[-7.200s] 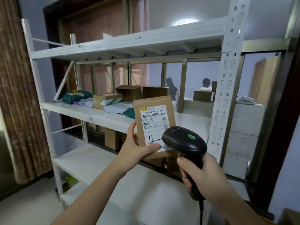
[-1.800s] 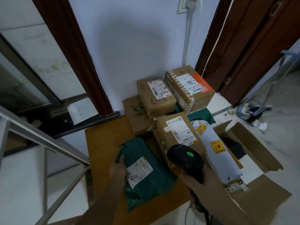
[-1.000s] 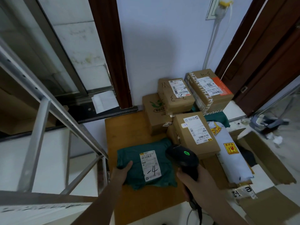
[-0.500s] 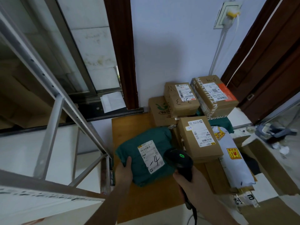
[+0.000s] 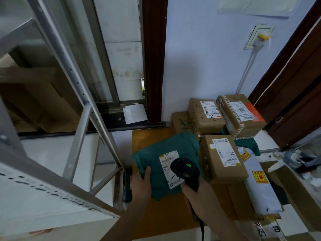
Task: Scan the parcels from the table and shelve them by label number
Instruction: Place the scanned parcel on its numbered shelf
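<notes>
The right hand (image 5: pixel 198 193) grips the barcode scanner (image 5: pixel 185 168), now moved over the white label (image 5: pixel 167 164): judged the scan step. The left hand (image 5: pixel 140 183) clasps the green mailer bag (image 5: pixel 156 153), raised since a second ago, thumb on top, lower-left edge. Behind, cardboard parcels (image 5: pixel 224 159) remain on the wooden table (image 5: pixel 147 138).

The green mailer bag (image 5: pixel 161 164) is now coming up off the wooden table (image 5: pixel 147 138), its far end tilting higher than half a second ago, with the left hand (image 5: pixel 141 184) gripping its near-left corner. The right hand (image 5: pixel 199 195) is bringing the black scanner (image 5: pixel 185 171) in over the white label (image 5: pixel 171 168), now covering the label's lower right part and hiding most of the handwritten number.
</notes>
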A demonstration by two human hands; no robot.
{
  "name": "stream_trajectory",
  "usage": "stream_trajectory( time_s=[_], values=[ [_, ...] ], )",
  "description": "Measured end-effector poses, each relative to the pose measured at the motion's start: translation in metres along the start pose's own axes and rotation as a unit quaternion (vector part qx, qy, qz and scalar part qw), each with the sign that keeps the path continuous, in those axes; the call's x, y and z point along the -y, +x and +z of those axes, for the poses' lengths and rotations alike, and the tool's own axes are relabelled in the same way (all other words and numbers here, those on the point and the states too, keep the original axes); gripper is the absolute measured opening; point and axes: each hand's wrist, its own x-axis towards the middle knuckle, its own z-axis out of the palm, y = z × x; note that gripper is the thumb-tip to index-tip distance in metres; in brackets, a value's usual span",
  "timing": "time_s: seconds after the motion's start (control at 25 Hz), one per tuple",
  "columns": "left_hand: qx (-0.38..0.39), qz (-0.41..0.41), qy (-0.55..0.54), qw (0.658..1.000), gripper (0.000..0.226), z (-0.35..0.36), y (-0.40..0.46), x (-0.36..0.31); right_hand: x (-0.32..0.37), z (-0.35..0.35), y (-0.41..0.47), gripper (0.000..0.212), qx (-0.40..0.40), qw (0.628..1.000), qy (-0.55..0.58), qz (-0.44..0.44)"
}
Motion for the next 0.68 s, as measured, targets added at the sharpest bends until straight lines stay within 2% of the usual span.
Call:
stream_trajectory(
  time_s=[0.2, 0.4, 0.56, 0.68],
  values=[
    [0.021, -0.010, -0.011, 1.000, 0.035, -0.016, -0.002, -0.001, 0.009, 0.009, -0.013, 0.008, -0.021, 1.000, 0.011, 0.011],
    [0.035, -0.024, -0.027, 0.999, 0.027, -0.043, -0.008, -0.014, 0.021, 0.020, -0.046, 0.005, -0.053, 0.998, -0.006, -0.015],
    [0.040, -0.004, -0.044, 0.998, 0.021, -0.072, -0.029, -0.035, 0.036, 0.027, -0.077, 0.009, -0.033, 0.998, -0.017, -0.051],
    [0.022, 0.021, -0.077, 0.997, 0.020, -0.100, -0.064, -0.052, 0.049, 0.028, -0.099, 0.007, 0.016, 0.995, -0.034, -0.094]
  ],
)
